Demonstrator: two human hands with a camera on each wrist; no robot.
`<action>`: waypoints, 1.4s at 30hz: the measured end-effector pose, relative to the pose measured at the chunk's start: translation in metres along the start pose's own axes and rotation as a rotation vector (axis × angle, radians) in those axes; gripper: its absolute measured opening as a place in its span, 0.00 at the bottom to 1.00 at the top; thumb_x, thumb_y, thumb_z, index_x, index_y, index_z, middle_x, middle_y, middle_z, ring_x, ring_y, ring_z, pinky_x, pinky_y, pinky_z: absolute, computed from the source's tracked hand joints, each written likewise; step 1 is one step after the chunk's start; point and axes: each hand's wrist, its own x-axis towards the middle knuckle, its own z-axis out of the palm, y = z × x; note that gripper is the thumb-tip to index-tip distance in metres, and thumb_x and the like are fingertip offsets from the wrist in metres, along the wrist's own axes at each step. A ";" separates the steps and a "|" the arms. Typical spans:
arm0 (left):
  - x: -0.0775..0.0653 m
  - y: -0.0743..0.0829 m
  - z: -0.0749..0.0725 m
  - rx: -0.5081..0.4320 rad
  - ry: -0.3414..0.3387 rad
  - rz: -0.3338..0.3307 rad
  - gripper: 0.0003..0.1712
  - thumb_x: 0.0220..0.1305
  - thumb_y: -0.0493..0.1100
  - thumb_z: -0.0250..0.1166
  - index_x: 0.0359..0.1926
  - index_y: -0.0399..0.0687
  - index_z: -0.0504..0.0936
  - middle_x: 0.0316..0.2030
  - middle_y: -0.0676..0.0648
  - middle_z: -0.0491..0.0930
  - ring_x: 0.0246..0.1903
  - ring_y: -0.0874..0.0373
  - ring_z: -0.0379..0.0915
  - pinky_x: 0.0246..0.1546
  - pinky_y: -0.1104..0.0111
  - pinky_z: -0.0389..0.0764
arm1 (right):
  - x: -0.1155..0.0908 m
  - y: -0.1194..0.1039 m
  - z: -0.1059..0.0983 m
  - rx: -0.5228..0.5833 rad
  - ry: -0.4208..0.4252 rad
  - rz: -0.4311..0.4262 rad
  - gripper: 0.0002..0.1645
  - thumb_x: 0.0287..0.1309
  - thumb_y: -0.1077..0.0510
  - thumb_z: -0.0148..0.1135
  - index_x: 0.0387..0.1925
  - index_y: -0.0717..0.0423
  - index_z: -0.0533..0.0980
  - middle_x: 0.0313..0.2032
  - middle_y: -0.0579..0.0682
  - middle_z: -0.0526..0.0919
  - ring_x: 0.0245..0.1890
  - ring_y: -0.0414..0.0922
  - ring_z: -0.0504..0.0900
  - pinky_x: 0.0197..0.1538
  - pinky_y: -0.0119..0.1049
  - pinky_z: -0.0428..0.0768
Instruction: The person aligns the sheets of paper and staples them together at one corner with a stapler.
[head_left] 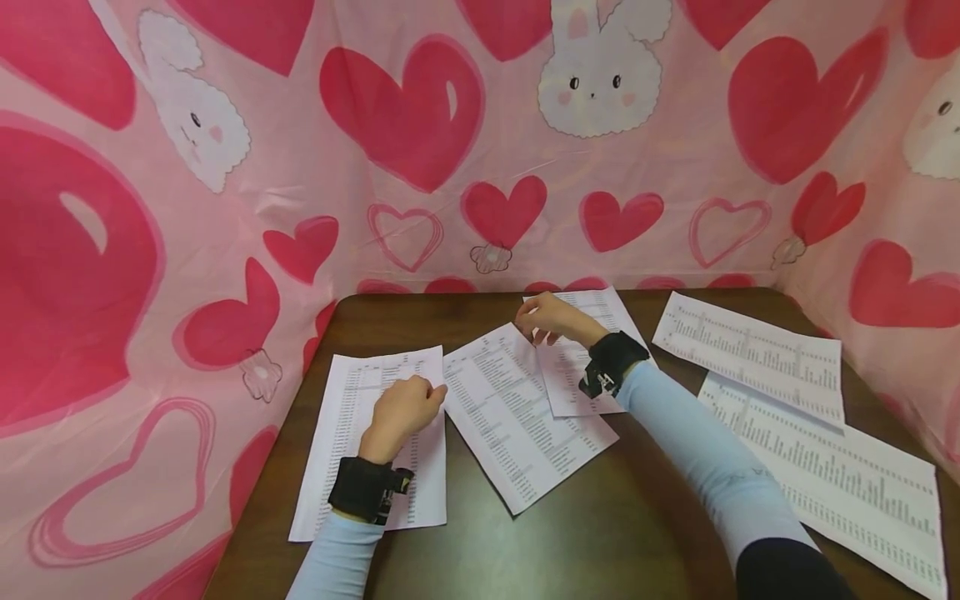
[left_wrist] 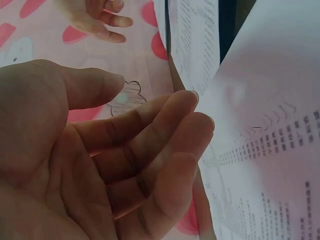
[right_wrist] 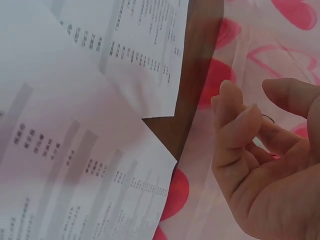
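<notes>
My left hand [head_left: 402, 417] hangs over a printed sheet of paper [head_left: 322, 492] at the left of the table. Its fingers [left_wrist: 170, 120] are loosely bent with the thumb apart, and nothing lies between them in the left wrist view. Over the top corner of a tilted middle sheet [head_left: 510, 417] is my right hand [head_left: 557, 318], beside a back sheet [head_left: 573, 387] partly covered by the middle one. In the right wrist view the right fingers [right_wrist: 232, 130] curl loosely around nothing. Whether either hand touches paper is hard to tell; both look raised.
Two more printed sheets lie at the right: an upper sheet [head_left: 750, 354] overlaps a lower sheet [head_left: 847, 483]. All rest on a dark brown table [head_left: 600, 517]. A pink cloth [head_left: 300, 167] with hearts and rabbits surrounds the back and sides.
</notes>
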 end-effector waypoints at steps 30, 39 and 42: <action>-0.011 0.010 0.024 -0.204 -0.087 -0.137 0.23 0.71 0.54 0.53 0.28 0.43 0.81 0.19 0.46 0.79 0.18 0.53 0.75 0.17 0.68 0.73 | 0.020 0.008 0.014 -0.090 0.014 0.048 0.16 0.65 0.52 0.58 0.48 0.58 0.76 0.33 0.55 0.80 0.31 0.53 0.82 0.29 0.36 0.78; -0.009 0.007 0.029 -0.261 -0.111 -0.169 0.21 0.70 0.53 0.55 0.29 0.42 0.80 0.19 0.44 0.78 0.16 0.53 0.76 0.16 0.69 0.73 | 0.026 0.016 0.016 -0.109 0.014 0.077 0.16 0.64 0.52 0.58 0.47 0.58 0.77 0.34 0.57 0.82 0.27 0.49 0.81 0.31 0.36 0.77; -0.008 0.006 0.032 -0.263 -0.113 -0.167 0.21 0.70 0.54 0.56 0.30 0.42 0.80 0.19 0.44 0.78 0.16 0.53 0.75 0.15 0.69 0.72 | 0.030 0.021 0.015 -0.127 0.006 0.068 0.15 0.62 0.52 0.59 0.44 0.59 0.78 0.29 0.54 0.82 0.23 0.46 0.80 0.27 0.36 0.77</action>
